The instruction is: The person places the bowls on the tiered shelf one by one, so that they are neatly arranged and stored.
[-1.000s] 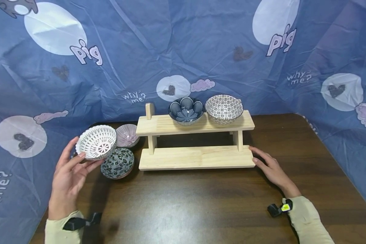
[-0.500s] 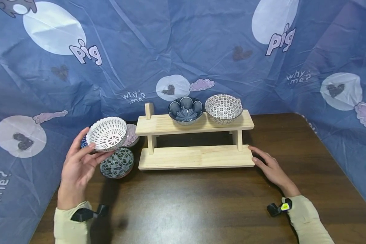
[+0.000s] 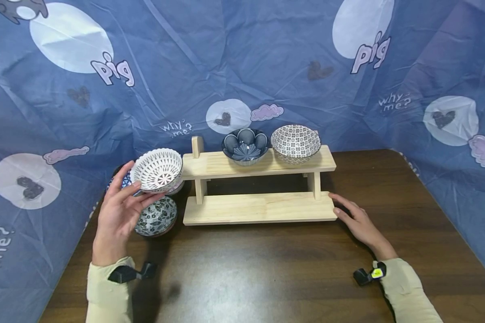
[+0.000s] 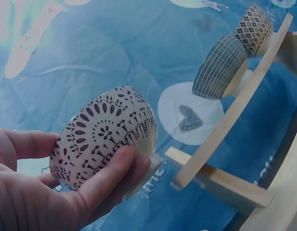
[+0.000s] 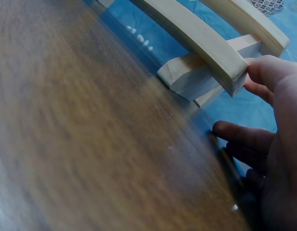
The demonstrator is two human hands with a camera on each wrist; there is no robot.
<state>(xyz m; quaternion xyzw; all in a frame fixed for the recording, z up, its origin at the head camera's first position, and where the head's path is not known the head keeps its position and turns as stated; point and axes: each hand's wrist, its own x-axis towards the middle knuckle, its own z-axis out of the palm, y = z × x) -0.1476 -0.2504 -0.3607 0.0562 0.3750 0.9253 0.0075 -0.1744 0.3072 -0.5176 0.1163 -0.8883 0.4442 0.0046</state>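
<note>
My left hand [image 3: 119, 220] holds a white bowl [image 3: 157, 170] with a dark petal pattern between thumb and fingers. The bowl is raised and tilted, overlapping the left end of the upper board in the head view. Its patterned outside [image 4: 102, 127] and foot face the left wrist camera. At the other side, my right hand [image 3: 359, 224] touches the right end of the lower board of a two-tier wooden shelf [image 3: 262, 208], thumb and index fingertips [image 5: 251, 67] right at the board's end. On the upper board stand a navy flower-shaped bowl [image 3: 246, 152] and a grey-and-white patterned bowl [image 3: 296, 142].
Left of the shelf, a green leaf-patterned bowl [image 3: 158, 217] sits on the brown table [image 3: 242, 269]. Behind my left hand are a blue patterned bowl [image 3: 126, 180] and a mostly hidden purple bowl [image 3: 175, 188]. A blue printed cloth [image 3: 234, 58] hangs around the table's back and sides.
My left hand has carried the white bowl rightward and slightly up, from left of the purple bowl to the shelf's upper left end. The right hand stays at the shelf.
</note>
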